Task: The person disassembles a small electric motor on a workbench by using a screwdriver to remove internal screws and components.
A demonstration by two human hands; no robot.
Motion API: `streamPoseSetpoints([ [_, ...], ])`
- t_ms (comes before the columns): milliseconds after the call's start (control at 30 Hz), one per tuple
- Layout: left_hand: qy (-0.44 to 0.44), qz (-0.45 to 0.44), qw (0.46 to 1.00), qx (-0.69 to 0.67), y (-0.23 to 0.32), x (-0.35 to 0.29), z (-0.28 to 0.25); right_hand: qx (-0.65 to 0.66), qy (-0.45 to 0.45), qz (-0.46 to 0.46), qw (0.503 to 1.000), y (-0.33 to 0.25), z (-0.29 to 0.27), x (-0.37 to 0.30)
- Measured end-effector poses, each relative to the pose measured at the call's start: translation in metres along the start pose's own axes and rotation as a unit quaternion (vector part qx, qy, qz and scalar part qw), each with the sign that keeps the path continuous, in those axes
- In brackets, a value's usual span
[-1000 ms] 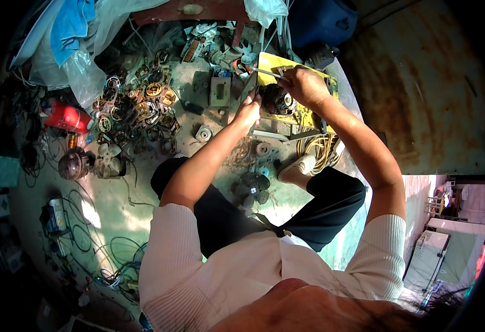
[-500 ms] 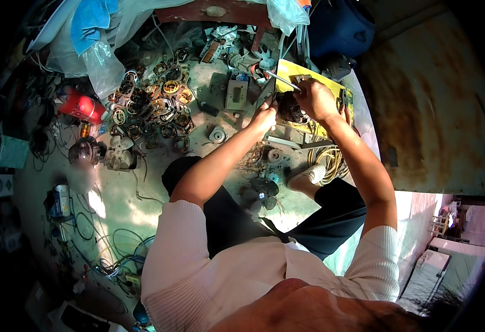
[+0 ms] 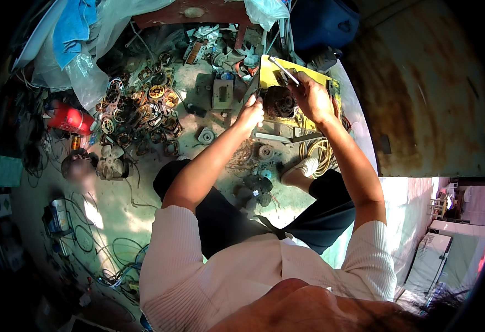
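"One slim metal rod [image 3: 283,71] is seen; by which hand is it held?"

"By the right hand [image 3: 313,99]. Its lower end is gripped by curled fingers, and its free end is slanted up and to the left, above a yellow board [image 3: 268,76]."

"And where is the dark machine part [image 3: 280,102] placed?"

"It is rested on the yellow board, between the two hands, with its right side partly covered by the right hand."

"Is anything pinched by the left hand [image 3: 249,115]?"

"That cannot be told. Its fingers are folded and it is held at the board's left edge, near the dark machine part, but whatever may be gripped is too small and shaded to be made out."

"What is found around them?"

"A beige box [image 3: 222,93] is set to the left of the board, and a heap of ring-shaped parts [image 3: 145,113] is spread farther left. A coiled yellow hose [image 3: 321,153] is laid below the board, near a shoe [image 3: 299,171]. Behind the board, a blue barrel [image 3: 322,25] is stood."
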State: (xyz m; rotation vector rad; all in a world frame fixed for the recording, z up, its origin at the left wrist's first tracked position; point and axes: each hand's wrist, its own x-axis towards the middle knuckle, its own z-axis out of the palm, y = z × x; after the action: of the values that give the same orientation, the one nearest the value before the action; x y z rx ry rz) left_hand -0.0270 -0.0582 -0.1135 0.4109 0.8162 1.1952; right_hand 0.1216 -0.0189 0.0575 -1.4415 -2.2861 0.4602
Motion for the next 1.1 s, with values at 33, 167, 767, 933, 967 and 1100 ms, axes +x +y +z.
streamPoseSetpoints([
  [33, -0.006, -0.007, 1.000, 0.002, 0.002, 0.000, 0.001, 0.009, 0.006, 0.033, 0.999, 0.004, -0.005, -0.001],
  [167, 0.025, 0.035, 0.997, 0.064, 0.003, -0.004, 0.010, -0.024, 0.020, 0.108, 0.994, 0.062, -0.006, -0.003],
  [767, 0.010, 0.059, 0.994, 0.091, 0.039, -0.040, 0.031, 0.396, 0.053, 0.122, 0.909, 0.033, 0.035, -0.022],
  [933, -0.056, 0.123, 0.986, 0.101, 0.045, -0.042, 0.052, 0.484, 0.016, 0.211, 0.849, 0.010, 0.024, -0.037],
  [967, -0.067, 0.114, 0.988, 0.085, 0.047, -0.041, 0.057, 0.485, 0.022, 0.211, 0.848, 0.013, 0.026, -0.043],
  [1100, -0.072, 0.121, 0.984, 0.111, 0.051, -0.041, 0.076, 0.524, 0.103, 0.230, 0.813, 0.007, 0.021, -0.074],
])
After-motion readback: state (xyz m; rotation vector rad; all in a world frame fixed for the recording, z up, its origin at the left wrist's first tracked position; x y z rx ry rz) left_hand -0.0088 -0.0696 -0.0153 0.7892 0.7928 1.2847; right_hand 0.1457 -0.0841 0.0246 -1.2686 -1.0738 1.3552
